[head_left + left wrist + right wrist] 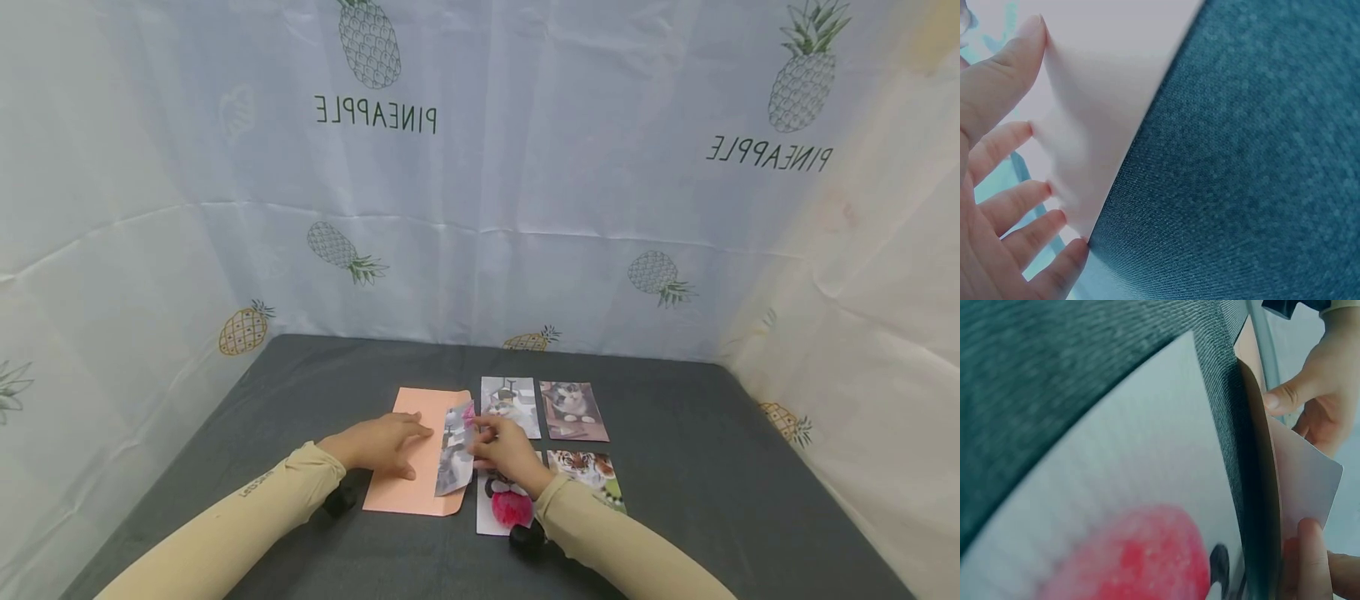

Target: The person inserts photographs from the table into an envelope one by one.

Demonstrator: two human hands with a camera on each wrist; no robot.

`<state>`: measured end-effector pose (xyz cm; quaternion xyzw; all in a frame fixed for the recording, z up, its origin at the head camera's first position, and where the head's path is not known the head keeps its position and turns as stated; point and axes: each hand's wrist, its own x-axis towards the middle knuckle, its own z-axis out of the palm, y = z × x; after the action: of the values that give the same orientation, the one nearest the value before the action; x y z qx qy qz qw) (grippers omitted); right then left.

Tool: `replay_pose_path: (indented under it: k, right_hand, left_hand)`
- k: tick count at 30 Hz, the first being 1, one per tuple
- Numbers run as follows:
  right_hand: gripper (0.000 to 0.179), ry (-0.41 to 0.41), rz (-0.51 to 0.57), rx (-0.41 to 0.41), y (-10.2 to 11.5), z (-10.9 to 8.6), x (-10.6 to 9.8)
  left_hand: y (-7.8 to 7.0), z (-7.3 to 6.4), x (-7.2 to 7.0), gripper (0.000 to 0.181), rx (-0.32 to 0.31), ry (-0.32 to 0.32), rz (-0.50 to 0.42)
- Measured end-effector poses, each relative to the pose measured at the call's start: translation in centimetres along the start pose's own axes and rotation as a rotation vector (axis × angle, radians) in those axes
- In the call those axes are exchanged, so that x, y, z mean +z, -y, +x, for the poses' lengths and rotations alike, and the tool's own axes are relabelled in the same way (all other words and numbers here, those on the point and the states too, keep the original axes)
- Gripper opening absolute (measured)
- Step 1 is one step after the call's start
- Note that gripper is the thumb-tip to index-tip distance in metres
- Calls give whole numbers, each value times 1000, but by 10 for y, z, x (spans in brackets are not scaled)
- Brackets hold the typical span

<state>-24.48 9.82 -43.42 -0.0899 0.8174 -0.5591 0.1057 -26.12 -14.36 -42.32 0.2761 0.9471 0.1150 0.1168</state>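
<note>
A peach envelope (416,493) lies on the dark table, its side with the trimmed corners toward the right. My left hand (384,442) rests on it with fingers spread; in the left wrist view the fingertips (1054,219) touch the pale paper. My right hand (513,457) pinches a photo card (453,458) by its right side, tilted up over the envelope's right part. In the right wrist view, the card's pale back (1307,472) stands close along the envelope's edge (1266,444), between both hands. Part of the card is hidden by the right fingers.
Right of the envelope lie several photos: a grey-white picture (510,398), a cat photo (573,408), a tiger photo (592,471) and one with a pink ball (510,507). The right forearm partly covers the lower two. A pineapple-print curtain (480,183) surrounds the table.
</note>
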Motion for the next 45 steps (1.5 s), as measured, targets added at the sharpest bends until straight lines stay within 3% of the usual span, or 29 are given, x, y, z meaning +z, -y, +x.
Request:
replay_pose_path:
  k: [9, 20, 33, 45]
  right_hand:
    - [49, -5, -106, 15, 5, 2, 2]
    - [46, 33, -61, 34, 9, 2, 12]
    - [51, 3, 9, 69, 9, 7, 27]
    - [46, 10, -37, 68, 12, 10, 34]
  left_hand:
    - [-1, -1, -2, 64, -1, -7, -3]
    - [-1, -1, -2, 64, -3, -16, -14]
    - [-2, -3, -3, 64, 7, -24, -20]
    - [0, -4, -1, 64, 35, -30, -7]
